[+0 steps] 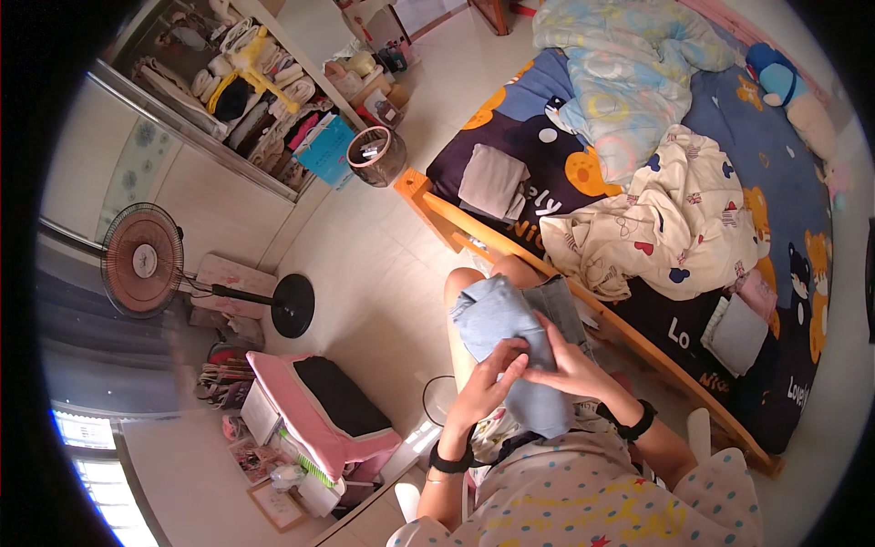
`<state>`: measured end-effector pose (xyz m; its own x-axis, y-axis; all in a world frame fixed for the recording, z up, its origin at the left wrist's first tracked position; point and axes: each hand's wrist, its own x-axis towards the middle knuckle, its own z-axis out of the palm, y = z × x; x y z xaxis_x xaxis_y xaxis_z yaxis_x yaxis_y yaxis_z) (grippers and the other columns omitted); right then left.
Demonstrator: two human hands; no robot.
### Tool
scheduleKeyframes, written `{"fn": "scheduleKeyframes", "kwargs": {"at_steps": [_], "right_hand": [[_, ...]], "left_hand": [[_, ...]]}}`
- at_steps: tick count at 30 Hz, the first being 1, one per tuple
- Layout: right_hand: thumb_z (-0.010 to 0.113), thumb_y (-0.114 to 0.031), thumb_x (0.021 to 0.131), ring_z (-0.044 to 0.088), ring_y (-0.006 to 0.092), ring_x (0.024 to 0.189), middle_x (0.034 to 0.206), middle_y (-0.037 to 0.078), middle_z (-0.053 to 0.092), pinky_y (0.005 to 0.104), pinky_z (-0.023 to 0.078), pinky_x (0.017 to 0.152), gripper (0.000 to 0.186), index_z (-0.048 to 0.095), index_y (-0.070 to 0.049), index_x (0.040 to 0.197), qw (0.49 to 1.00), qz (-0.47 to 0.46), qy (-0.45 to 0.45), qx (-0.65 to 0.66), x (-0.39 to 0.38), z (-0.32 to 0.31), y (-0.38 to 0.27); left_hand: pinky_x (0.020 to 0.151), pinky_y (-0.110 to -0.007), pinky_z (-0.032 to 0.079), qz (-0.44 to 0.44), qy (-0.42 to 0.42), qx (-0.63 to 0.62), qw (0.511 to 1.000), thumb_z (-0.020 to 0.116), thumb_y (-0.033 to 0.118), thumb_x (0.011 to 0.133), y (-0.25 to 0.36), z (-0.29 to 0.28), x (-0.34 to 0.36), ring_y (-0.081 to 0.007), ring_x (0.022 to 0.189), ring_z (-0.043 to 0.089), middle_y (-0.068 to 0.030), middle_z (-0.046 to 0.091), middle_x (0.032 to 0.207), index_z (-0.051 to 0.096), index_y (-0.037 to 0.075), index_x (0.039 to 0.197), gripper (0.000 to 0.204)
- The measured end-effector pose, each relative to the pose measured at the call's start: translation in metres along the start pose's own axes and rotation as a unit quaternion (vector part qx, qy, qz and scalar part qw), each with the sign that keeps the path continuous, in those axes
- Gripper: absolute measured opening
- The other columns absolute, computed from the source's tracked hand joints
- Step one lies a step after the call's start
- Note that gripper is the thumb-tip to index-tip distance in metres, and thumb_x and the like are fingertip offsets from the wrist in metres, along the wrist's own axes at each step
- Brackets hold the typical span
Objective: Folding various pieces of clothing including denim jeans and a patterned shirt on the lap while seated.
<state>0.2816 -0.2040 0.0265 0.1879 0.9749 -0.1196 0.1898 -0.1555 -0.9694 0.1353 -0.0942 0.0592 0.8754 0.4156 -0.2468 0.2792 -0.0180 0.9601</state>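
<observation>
Hands, left (488,383) and right (567,365), each grip clamped on pale blue garment (510,333) over lap.

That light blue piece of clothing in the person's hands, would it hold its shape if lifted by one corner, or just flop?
The light blue garment would probably flop: it drapes and creases over the lap, bending where the left hand and right hand pinch it. It looks fairly thick, perhaps denim, so likely a bit heavy for cloth. It seems unlikely to slip, given the folds.
</observation>
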Motion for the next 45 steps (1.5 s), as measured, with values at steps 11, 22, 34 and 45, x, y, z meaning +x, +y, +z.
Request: {"fn": "scheduleKeyframes", "kwargs": {"at_steps": [11, 22, 34, 45], "right_hand": [[0.065, -0.016, 0.077, 0.056, 0.0261, 0.097, 0.114, 0.018, 0.054, 0.0322, 0.043, 0.083, 0.062, 0.034, -0.006, 0.130, 0.981, 0.022, 0.190, -0.040, -0.006, -0.034, 0.068], [0.067, -0.031, 0.078, 0.058, 0.0245, 0.085, 0.100, 0.017, 0.058, 0.0309, 0.046, 0.072, 0.052, 0.049, 0.004, 0.112, 0.970, 0.107, 0.213, -0.050, -0.012, -0.037, 0.088], [0.074, -0.033, 0.066, 0.052, 0.0302, 0.100, 0.108, 0.018, 0.053, 0.0354, 0.041, 0.087, 0.061, 0.054, 0.004, 0.111, 0.990, 0.077, 0.096, -0.073, -0.030, -0.051, 0.060], [0.068, -0.014, 0.077, 0.053, 0.0142, 0.097, 0.109, 0.008, 0.057, 0.0277, 0.042, 0.086, 0.047, 0.050, 0.003, 0.116, 0.974, 0.163, 0.050, 0.150, -0.020, -0.055, 0.087]], "left_hand": [[0.086, -0.037, 0.042, 0.080, 0.200, 0.162, 0.963, 0.067, 0.013, 0.077, -0.031, -0.023, 0.029, -0.0223, 0.105, 0.050, -0.0098, 0.050, 0.118, 0.048, 0.006, 0.119, 0.046], [0.082, -0.031, 0.045, 0.073, 0.104, 0.147, 0.981, 0.075, 0.030, 0.070, -0.047, -0.051, 0.084, -0.0224, 0.091, 0.059, -0.0166, 0.061, 0.096, 0.051, -0.003, 0.113, 0.060], [0.060, -0.034, 0.046, 0.054, 0.072, 0.171, 0.981, 0.069, 0.043, 0.074, -0.060, -0.044, 0.115, -0.0232, 0.065, 0.060, -0.0148, 0.064, 0.075, 0.061, -0.004, 0.089, 0.050], [0.097, -0.034, 0.036, -0.080, -0.085, 0.227, 0.967, 0.072, 0.060, 0.058, -0.039, -0.056, 0.134, -0.0305, 0.114, 0.047, -0.0213, 0.053, 0.116, 0.042, -0.003, 0.123, 0.095]]}}
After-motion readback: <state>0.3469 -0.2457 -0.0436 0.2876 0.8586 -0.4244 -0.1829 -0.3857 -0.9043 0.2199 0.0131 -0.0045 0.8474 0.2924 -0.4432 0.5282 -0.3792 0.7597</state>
